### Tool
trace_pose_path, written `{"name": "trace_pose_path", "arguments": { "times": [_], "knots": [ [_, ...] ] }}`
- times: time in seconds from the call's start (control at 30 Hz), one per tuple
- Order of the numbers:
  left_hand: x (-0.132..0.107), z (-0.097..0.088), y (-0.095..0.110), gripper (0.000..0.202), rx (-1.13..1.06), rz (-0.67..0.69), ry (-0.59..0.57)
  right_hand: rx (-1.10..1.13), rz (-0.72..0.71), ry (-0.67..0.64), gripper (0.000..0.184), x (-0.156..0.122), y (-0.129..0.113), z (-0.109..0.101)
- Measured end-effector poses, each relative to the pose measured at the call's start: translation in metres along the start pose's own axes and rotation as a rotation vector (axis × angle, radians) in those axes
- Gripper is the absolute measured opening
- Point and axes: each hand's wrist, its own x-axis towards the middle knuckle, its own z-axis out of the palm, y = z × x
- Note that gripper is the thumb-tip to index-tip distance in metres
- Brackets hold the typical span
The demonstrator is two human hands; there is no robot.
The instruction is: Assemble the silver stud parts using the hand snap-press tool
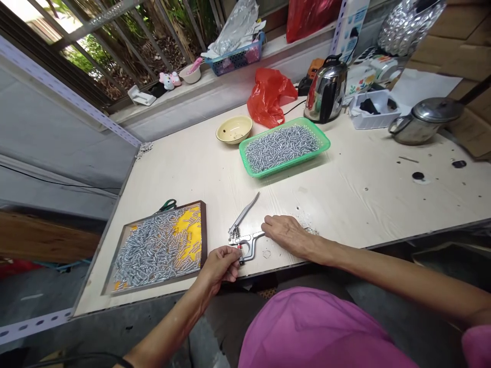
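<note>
A silver hand-press plier (249,246) lies at the table's front edge, its upper lever (245,210) raised at an angle. My right hand (287,234) has its fingers curled round the end of the lower handle. At the jaw end my left hand (222,263) is closed in a pinch beside a small red part (240,247); what its fingertips hold is too small to make out. Left of that hand, a shallow tray (204,230) with a yellow bottom carries many small silver metal pieces (149,250). A green plastic basket (251,173) full of similar pieces stands farther back.
Green-handled scissors (168,205) lie behind the tray. A cream bowl (233,130), a red plastic bag (268,97) and an electric kettle (328,89) stand at the back. To the right are a white box (374,120) and a metal pot (425,122).
</note>
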Motion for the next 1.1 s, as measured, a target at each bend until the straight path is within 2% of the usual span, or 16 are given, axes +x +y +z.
{"name": "trace_pose_path", "arguments": {
  "times": [0.17,0.33,0.57,0.73,0.83,0.87,0.9,1.0,1.03,1.1],
  "knots": [
    [-0.007,0.008,-0.008,0.05,-0.091,0.02,0.085,-0.003,0.014,-0.007,0.014,0.0,-0.003,-0.002],
    [-0.008,0.013,-0.011,0.046,-0.131,0.005,0.145,-0.013,0.023,-0.018,0.014,0.0,-0.004,-0.003],
    [-0.004,0.004,-0.004,0.037,-0.077,-0.134,-0.041,-0.027,0.052,-0.027,0.016,0.002,-0.007,-0.004],
    [-0.007,0.006,0.0,0.036,-0.089,-0.175,-0.032,-0.027,0.061,-0.049,0.015,0.0,-0.009,-0.006],
    [-0.008,0.007,-0.002,0.037,-0.102,-0.17,-0.024,0.032,0.068,-0.059,0.006,0.0,-0.006,-0.012],
    [-0.008,0.007,-0.002,0.037,-0.101,-0.169,-0.025,0.054,0.068,-0.054,0.011,0.001,-0.004,-0.015],
    [-0.007,0.006,-0.003,0.037,-0.098,-0.167,-0.024,0.071,0.06,-0.043,0.024,0.004,0.0,-0.018],
    [-0.007,0.006,-0.004,0.037,-0.083,-0.162,-0.018,0.09,-0.023,-0.011,0.075,0.021,0.011,-0.025],
    [-0.008,0.006,-0.004,0.038,-0.08,-0.16,-0.016,0.088,-0.067,-0.025,0.088,0.028,0.016,-0.026],
    [-0.01,0.006,-0.004,0.039,-0.081,-0.155,-0.017,0.074,-0.137,-0.095,0.099,0.042,0.023,-0.026]
  ]
}}
